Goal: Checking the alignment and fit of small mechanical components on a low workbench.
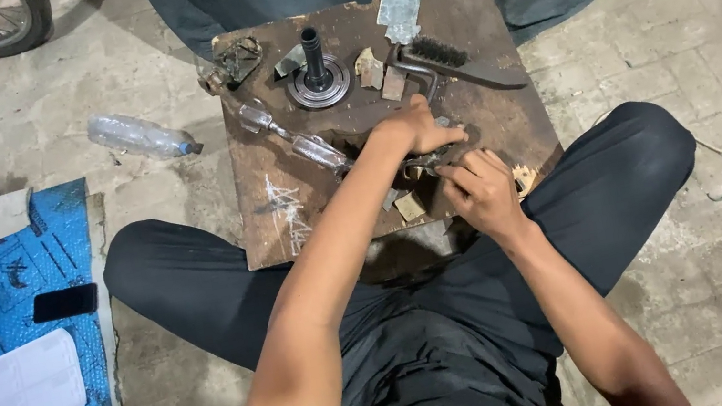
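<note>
Seemingly stiff, greasy, fairly heavy: small metal part (428, 161) at near edge of wooden board (289, 234), pinched between left hand (415, 127) and right hand (481, 189), both 2 closed round it; best gripped by its edges.

A small dark metal part (432, 161) lies on the wooden board, half hidden.

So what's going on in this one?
A person sits cross-legged on a paved floor with a worn wooden board in front of them. Both hands meet over a small dark metal part near the board's front edge: the left hand presses down on it from above, while the right hand holds it from the side. Further back on the board lie a wire brush and a round metal hub with an upright shaft. A plastic bottle lies on the floor.
</note>
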